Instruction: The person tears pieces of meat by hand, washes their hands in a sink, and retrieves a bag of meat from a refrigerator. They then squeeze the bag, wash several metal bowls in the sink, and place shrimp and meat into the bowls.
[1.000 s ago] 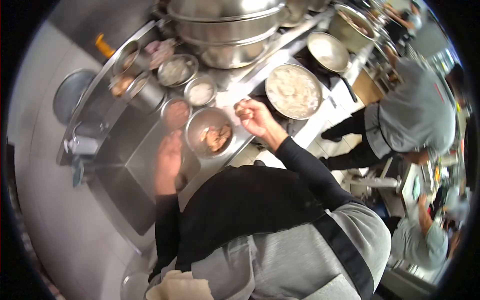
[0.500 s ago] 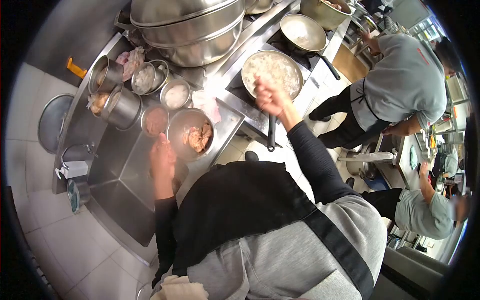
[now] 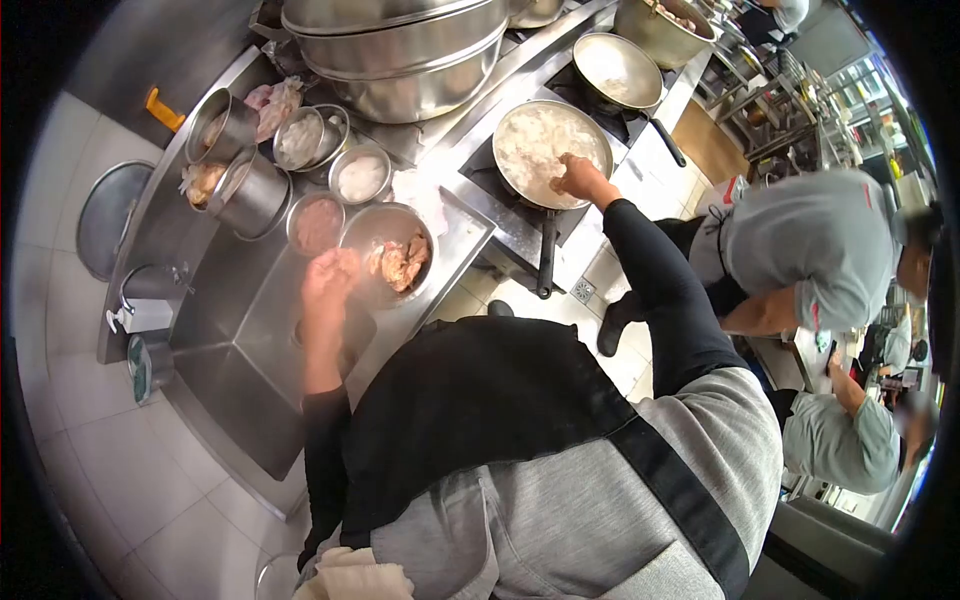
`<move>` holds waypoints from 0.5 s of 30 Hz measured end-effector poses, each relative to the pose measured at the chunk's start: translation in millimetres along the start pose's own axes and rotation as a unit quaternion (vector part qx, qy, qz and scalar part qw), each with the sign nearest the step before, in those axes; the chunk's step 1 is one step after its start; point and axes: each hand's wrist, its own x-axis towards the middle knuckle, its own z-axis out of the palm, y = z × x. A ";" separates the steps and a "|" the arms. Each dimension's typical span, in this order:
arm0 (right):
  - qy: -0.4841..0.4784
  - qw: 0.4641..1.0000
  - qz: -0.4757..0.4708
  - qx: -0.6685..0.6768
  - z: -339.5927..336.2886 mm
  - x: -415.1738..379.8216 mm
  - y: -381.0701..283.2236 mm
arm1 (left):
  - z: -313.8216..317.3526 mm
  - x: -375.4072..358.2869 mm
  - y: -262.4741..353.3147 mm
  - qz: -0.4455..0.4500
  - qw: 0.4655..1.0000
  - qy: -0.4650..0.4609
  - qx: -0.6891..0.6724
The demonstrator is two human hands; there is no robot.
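Observation:
My right hand is over the near edge of a frying pan on the stove. Its fingers are bent together and point down at the pale, bubbling food inside; whatever they hold is hidden. To the left, my left hand is smeared by motion beside a steel bowl. Raw-looking orange-brown meat pieces lie in that bowl. Just beyond the left hand stands a smaller bowl of pinkish minced food, and past it a bowl of white food.
A second frying pan sits on the back burner, its handle sticking out to the right. Large stacked steel pots stand behind the counter. At the left is a sink. A co-worker bends over on the right.
My right hand has dropped from above the pan to its near right edge. My left hand has shifted slightly up beside the bowl. The co-worker has bent over and come nearer.

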 end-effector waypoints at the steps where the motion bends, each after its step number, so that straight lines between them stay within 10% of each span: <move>1: 0.017 0.998 0.009 -0.058 -1.1 1.2 -1.3 | -0.1 -0.4 1.4 0.001 1.000 0.005 0.000; 6: 0.164 0.981 -0.079 0.064 -3.8 5.2 -47.8 | 8.1 -9.9 7.0 -0.007 0.996 0.031 -0.082; 11: -0.073 0.913 -0.276 0.292 -31.5 -81.4 -261.3 | 23.6 -0.3 -0.9 -0.022 0.986 0.051 -0.157; 15: 0.015 0.844 -0.441 0.303 15.8 -81.4 -304.5 | 33.9 4.5 -6.3 -0.011 0.994 0.030 -0.105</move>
